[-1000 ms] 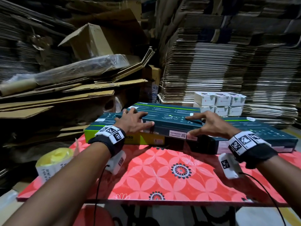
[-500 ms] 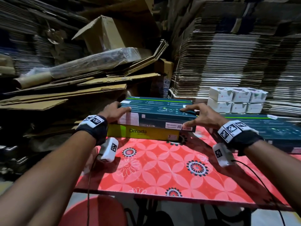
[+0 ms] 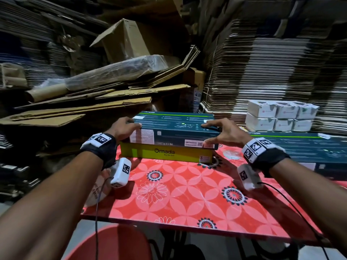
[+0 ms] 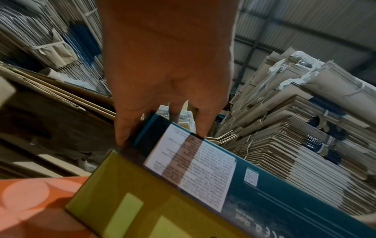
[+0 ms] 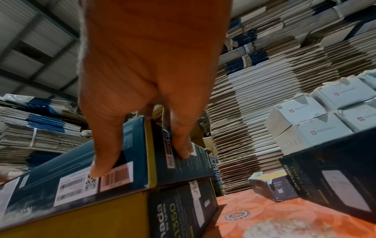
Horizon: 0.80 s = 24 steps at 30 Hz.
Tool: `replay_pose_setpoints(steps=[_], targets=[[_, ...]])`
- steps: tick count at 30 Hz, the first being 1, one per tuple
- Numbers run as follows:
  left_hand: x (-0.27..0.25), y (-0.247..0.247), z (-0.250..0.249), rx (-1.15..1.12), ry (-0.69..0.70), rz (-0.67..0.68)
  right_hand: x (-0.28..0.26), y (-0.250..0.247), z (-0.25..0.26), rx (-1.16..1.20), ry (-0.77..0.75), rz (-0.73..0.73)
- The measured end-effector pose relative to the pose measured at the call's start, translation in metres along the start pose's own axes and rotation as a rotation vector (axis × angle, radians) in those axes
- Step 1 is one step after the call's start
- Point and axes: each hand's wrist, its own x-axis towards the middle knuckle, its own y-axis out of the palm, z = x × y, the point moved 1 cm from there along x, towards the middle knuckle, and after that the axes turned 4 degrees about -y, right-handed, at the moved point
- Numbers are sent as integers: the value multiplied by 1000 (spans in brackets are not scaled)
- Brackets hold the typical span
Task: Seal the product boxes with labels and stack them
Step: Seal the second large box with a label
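A long dark teal product box lies flat on top of a matching box with a yellow "Omada" side, at the back of the red flowered table. My left hand grips the top box's left end, fingers over the top edge. My right hand grips its right end, thumb near the barcode label. The left wrist view shows my left hand wrapped round the box corner. The right wrist view shows my right hand pinching the right end.
Another long teal box lies to the right, with several small white boxes behind it. A label roll sits at the table's left edge under my left wrist. Flattened cardboard is piled behind and to the left. A red chair stands below.
The top box, which lay askew across two boxes, has swung round to sit squarely on the yellow-sided box. Both hands have slid out to its ends.
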Motion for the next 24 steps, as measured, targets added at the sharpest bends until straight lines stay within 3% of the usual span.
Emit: replay_pose_setpoints(steps=[4,7,10,16,24], targets=[[-8,2,0,23,79,-9,2,1,1,6,12,6],[-11,7,-7,186,199,20,2,1,3,-53,19,10],[-9,9,-6,391,181,72,3,5,8,-133,21,-6],[-24,16,-23,554,224,134,0,7,17,-207,-9,-59],[-22,22,-24,504,309,153,0,9,14,-177,-10,-74]])
